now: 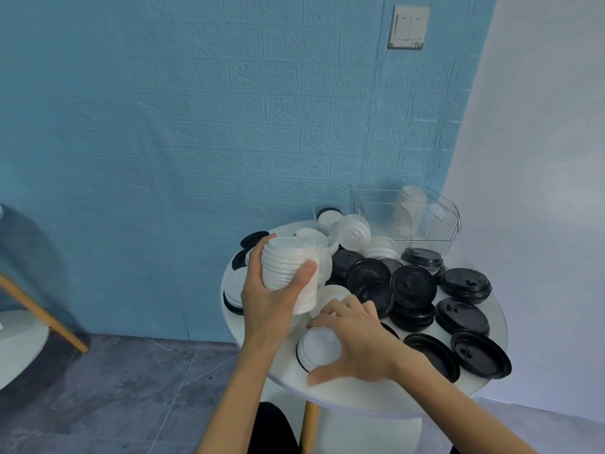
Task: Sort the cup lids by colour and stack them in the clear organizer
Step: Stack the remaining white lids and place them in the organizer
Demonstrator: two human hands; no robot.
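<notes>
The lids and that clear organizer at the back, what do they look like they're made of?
White lids gripped by the left hand: likely thin moulded plastic, matte, with ribbed nested rims. Black lids: probably the same plastic, slightly glossy, catching highlights. Clear organizer: looks like rigid transparent plastic, perhaps acrylic; lids show through its walls.

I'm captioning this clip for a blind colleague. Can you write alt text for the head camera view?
A person's left hand holds a stack of white lids above a round white table while the right hand reaches over a single white lid. Loose black lids and white ones cover the table, and a clear organizer at the back holds some white lids, against a blue wall.
</notes>
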